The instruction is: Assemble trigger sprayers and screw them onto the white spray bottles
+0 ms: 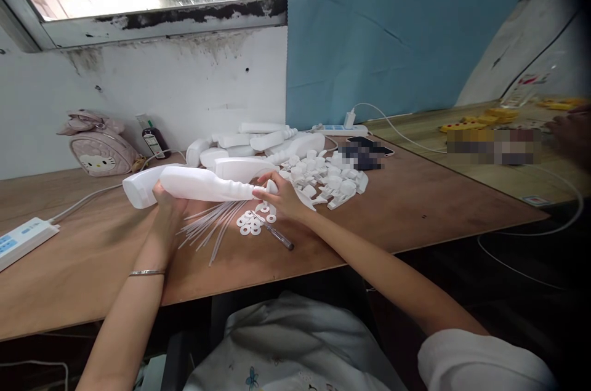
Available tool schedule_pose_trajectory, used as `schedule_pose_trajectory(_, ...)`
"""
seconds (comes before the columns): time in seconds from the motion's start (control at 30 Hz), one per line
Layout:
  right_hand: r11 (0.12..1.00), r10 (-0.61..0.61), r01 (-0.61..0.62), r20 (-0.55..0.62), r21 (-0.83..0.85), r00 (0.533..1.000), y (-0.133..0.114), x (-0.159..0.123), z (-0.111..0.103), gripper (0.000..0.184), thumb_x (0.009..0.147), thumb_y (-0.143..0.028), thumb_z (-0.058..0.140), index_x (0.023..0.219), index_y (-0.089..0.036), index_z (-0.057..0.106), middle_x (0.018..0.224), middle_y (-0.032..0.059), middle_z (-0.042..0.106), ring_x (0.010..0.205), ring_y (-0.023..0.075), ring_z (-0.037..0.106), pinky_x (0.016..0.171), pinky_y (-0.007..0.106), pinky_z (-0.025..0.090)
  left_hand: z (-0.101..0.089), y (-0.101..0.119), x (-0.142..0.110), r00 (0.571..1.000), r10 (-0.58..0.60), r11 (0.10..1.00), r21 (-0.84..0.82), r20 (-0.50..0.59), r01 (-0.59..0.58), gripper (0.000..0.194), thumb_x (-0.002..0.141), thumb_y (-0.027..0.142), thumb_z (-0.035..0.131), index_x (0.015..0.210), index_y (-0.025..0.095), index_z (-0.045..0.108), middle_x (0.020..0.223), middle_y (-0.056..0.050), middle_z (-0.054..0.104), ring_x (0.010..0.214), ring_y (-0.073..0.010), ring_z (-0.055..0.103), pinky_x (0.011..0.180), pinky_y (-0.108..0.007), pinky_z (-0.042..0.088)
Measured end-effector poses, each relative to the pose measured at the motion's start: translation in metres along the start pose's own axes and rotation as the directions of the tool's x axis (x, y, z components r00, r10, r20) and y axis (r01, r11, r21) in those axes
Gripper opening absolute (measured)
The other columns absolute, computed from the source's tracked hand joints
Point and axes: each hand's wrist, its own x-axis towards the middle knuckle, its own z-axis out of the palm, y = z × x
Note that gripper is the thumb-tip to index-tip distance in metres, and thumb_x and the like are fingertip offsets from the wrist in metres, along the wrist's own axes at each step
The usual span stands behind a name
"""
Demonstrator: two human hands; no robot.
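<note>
Head view: a white bottle (203, 184) is held over the brown table (69, 274), back from its front edge, left hand (170, 199) cupping the wide end, right hand (282, 199) pinching the neck; bare board runs leftward to a power strip (28, 239).

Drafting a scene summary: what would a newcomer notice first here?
The long white bottle at center, with the left hand at its wide end and the right hand at its narrow neck. Next, the heap of small white plastic parts beyond the right hand, then the pink cat-face bag by the wall, far left.
</note>
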Motion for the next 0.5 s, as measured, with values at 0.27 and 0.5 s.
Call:
schedule_pose_trajectory(0.27, 0.997, -0.030, 0.032, 0.029, -0.065, 0.999, 0.002, 0.003, -0.001, 0.035, 0.071, -0.051, 0.058, 0.085, -0.019, 0.056, 0.074, 0.0008, 0.064, 0.065, 0.0153, 0.060, 0.059, 0.027, 0.045, -0.007, -0.003, 0.006, 1.000, 0.005, 0.999, 0.041, 0.009, -0.006, 0.022, 0.065, 0.029, 0.035, 0.061, 0.017, 0.052, 0.053, -0.002, 0.056, 0.067, -0.0174, 0.057, 0.066, -0.030, 0.045)
schedule_pose_trajectory(0.5, 0.998, -0.035, 0.037, 0.039, -0.054, 0.999, 0.002, 0.003, -0.002, 0.036, 0.071, -0.052, 0.058, 0.080, -0.017, 0.060, 0.072, 0.0017, 0.066, 0.066, 0.0154, 0.061, 0.060, 0.026, 0.044, -0.011, -0.003, 0.007, 0.999, 0.006, 0.997, 0.070, 0.054, -0.010, 0.035, 0.081, 0.028, 0.027, 0.051, 0.018, 0.044, 0.048, -0.001, 0.053, 0.058, -0.0126, 0.054, 0.060, -0.026, 0.043)
